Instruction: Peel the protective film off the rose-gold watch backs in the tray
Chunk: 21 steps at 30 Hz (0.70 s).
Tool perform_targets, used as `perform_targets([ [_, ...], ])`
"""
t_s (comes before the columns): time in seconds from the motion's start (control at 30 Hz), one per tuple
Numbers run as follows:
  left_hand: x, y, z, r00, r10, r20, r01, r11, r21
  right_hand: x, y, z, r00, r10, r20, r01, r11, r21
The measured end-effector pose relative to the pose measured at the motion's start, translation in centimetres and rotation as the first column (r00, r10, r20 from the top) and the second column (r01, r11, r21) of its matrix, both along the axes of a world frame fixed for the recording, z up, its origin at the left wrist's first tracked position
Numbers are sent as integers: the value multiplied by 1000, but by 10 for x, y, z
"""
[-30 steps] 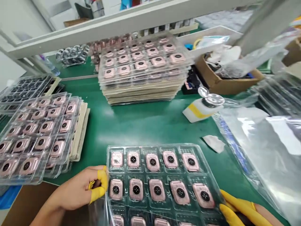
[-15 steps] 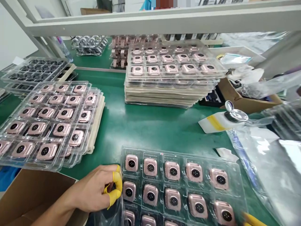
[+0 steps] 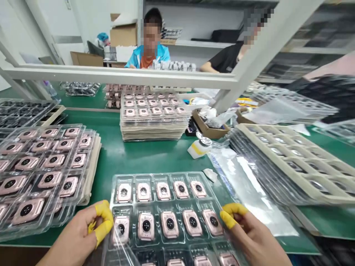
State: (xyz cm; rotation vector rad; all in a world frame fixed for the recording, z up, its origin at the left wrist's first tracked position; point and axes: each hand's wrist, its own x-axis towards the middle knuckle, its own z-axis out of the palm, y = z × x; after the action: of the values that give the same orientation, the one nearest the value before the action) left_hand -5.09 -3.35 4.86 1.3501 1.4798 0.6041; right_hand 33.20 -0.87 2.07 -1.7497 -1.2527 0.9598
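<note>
A clear plastic tray lies in front of me, its pockets holding rows of pink smartwatch cases with round black sensor backs up. My left hand, in yellow finger cots, pinches the tray's left edge. On the opposite edge, my right hand grips with cotted thumb and forefinger. A loose sheet of clear film hangs by the tray's lower left. Left of it stands a stack of similar filled trays. The tray's near rows run out of view.
Another tall stack of watch trays stands ahead. A white bottle, clear plastic bags and a cardboard box sit to the right, beside beige trays. A metal bar crosses ahead; two people are beyond it.
My view has lifted and swung right, showing the people and beige trays. My right hand has come into full view, on the tray's right edge. My left hand stays at the left edge.
</note>
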Motion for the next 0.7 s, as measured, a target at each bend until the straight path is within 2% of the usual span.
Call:
perform_targets([
  [0.1,-12,7,22,997,81,0,-81,996,-30,-3,26,33,995,95,43,-97,993,66],
  [0.2,-23,28,50,985,167,-52,-166,986,16,-4,65,65,963,214,160,-227,972,65],
  [0.27,-27,53,72,971,235,-54,-228,968,109,-8,97,85,950,240,201,-258,964,69],
  [0.3,-27,68,84,972,230,-49,-218,961,170,-11,115,93,944,242,225,-265,961,79],
  [0.43,-23,144,123,971,236,-33,-218,935,279,-28,193,118,920,232,317,-273,958,89],
  [0.53,-19,207,134,959,268,-87,-232,926,296,-38,253,129,890,243,386,-291,954,68],
  [0.6,-17,246,131,949,286,-134,-236,925,298,-44,288,133,870,246,427,-296,954,54],
  [0.7,-15,295,119,926,326,-189,-258,914,312,-51,333,133,844,236,481,-290,956,39],
])
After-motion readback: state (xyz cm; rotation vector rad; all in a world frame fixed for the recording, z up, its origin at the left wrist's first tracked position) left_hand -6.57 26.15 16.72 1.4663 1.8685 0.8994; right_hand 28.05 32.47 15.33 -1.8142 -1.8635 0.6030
